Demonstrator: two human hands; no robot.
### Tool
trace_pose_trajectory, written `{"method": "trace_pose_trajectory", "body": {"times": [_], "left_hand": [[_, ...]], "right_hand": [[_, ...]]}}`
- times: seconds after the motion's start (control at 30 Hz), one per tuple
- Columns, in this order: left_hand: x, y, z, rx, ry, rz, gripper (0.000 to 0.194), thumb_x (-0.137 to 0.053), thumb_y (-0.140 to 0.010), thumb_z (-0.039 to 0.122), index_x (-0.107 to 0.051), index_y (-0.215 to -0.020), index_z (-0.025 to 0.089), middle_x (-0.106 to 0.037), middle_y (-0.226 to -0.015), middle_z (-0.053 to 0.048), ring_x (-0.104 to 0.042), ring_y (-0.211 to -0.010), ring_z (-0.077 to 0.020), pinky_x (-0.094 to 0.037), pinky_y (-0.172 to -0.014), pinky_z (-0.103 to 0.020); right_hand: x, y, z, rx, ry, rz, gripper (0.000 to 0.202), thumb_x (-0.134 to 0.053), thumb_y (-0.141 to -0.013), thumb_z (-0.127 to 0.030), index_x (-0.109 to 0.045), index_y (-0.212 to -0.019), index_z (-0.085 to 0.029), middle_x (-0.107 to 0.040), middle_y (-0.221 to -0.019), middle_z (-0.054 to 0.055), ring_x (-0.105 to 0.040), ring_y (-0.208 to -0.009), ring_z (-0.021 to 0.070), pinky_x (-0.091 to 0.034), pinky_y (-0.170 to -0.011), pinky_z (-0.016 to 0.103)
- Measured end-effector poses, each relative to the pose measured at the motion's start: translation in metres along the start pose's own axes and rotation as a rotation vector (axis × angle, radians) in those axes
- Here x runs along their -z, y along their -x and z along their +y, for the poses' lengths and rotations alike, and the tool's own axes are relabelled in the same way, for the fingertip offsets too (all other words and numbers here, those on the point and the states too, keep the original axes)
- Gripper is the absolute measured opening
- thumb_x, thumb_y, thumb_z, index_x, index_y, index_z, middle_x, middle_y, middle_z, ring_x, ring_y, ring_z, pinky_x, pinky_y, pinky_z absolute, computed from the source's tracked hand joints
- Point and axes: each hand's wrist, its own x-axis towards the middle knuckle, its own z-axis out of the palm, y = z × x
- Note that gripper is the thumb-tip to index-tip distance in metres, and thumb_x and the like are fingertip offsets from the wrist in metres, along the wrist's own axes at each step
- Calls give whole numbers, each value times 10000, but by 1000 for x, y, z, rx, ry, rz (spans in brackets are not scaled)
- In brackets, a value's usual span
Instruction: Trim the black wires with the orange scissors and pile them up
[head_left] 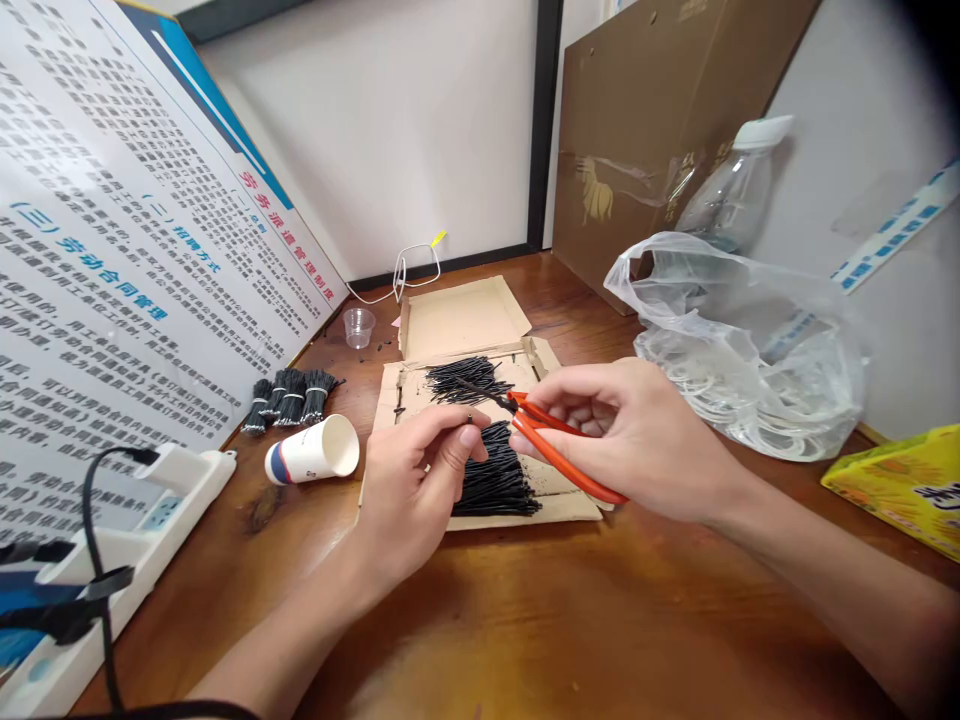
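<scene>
My right hand [630, 430] is closed around the orange-red handles of a pair of pliers [559, 450]. Their dark, narrow jaws point left, above the cardboard. Thumb and forefinger of my left hand [420, 475] pinch together, with a small dark tip, apparently of a black wire, just showing between them. Under both hands lies an opened cardboard box [559, 500]. On it rest a far pile of short black wires [465, 378] and a nearer, thicker pile of black wires [495, 475], partly hidden by my left hand.
Left of the box are tied wire bundles [292, 397], a tipped paper cup [311, 452], a clear plastic cup [359, 327] and a power strip [169, 515]. To the right stand a plastic bag of white cords [735, 370], a bottle [739, 190] and a yellow packet [900, 490].
</scene>
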Motion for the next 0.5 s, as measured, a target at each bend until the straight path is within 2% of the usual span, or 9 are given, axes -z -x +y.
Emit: {"method": "trace_pose_trajectory", "body": {"times": [0.17, 0.33, 0.5], "left_hand": [[2, -2, 0, -46, -57, 44, 123, -576, -982, 191, -688, -939, 166, -656, -727, -5, -535, -485, -55, -427, -421, -179], [3, -3, -2, -90, -130, 89, 133, -604, -964, 174, -686, -859, 168, -611, -611, 15, -547, -493, -76, -427, -434, -198], [2, -2, -3, -90, -153, 139, 122, -635, -943, 175, -704, -842, 175, -605, -568, 29, -557, -469, -79, -433, -429, -203]], "right_hand": [[3, 2, -1, 132, 167, -6, 155, -725, -781, -327, -721, -690, -201, -584, -524, -23, -454, -461, 107, -345, -417, 268], [3, 3, -2, 186, 287, -7, 155, -665, -808, -312, -725, -704, -214, -546, -499, -36, -410, -440, 97, -314, -446, 281], [3, 5, -1, 264, 379, 14, 189, -636, -804, -286, -687, -634, -223, -513, -467, -44, -374, -425, 88, -297, -486, 287]]}}
